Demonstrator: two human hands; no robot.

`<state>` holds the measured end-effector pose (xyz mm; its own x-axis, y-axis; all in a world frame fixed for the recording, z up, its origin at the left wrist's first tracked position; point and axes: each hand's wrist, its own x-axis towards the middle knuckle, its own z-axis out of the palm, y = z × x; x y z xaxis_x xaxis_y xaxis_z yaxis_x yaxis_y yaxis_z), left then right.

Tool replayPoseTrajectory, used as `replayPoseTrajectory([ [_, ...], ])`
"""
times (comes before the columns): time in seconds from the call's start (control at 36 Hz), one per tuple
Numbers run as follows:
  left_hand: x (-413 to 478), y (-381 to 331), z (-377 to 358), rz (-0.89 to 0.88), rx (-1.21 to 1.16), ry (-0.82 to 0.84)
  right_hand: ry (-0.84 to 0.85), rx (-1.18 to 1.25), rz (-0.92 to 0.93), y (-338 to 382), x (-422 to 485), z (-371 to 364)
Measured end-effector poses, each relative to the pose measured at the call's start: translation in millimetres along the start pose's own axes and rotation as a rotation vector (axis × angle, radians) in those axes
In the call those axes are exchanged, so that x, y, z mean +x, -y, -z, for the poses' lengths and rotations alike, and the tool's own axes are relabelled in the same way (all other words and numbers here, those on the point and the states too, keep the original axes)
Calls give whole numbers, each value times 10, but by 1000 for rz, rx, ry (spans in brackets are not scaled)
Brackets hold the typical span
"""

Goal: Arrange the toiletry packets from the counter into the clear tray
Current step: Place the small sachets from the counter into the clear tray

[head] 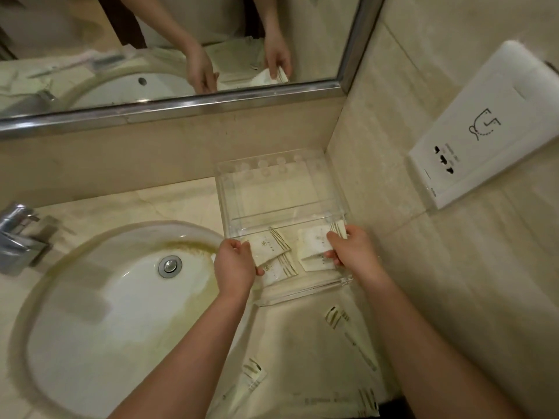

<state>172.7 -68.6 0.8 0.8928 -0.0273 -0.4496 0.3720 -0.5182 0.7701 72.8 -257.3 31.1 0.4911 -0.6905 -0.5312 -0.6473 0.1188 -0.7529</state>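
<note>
A clear tray (281,189) stands in the counter's back right corner against the wall. In its front section lie cream toiletry packets with gold stripes. My left hand (234,266) grips two overlapping packets (273,244) at the tray's front left. My right hand (352,246) holds a small stack of packets (314,241) at the front right. Several more striped packets (338,317) lie on the counter in front of the tray, between my forearms and beyond.
A white oval sink (99,313) with a drain (170,266) fills the left. A chrome tap (18,237) sits at far left. A mirror (169,49) runs along the back wall. A white socket panel (484,125) is on the right wall.
</note>
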Motion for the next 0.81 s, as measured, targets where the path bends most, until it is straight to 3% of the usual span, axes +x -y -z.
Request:
replayPoseTrajectory([
  [0.22, -238, 9, -91, -93, -89, 21, -43, 140, -130, -35, 137, -172],
  [0.33, -548, 139, -110, -413, -30, -56, -25, 220, -185, -27, 156, -250],
  [0.39, -622, 192, -143, -602, 151, 11, -38, 202, -156, -29, 145, -267],
  [0.44, -631, 250, -196, -712, 453, 167, -65, 130, -80, -24, 110, -276],
  [0.56, -603, 418, -253, -700, 940, 337, -139, -84, 58, -67, -48, -259],
  [0.67, -587, 505, -214, -789, 980, 352, -151, -561, 369, -274, -185, -217],
  [0.72, -562, 496, -191, -808, 937, 322, -64, -792, 385, -373, -189, -201],
  [0.81, -518, 442, -183, -781, 933, 298, 18, -892, 351, -458, -190, -187],
])
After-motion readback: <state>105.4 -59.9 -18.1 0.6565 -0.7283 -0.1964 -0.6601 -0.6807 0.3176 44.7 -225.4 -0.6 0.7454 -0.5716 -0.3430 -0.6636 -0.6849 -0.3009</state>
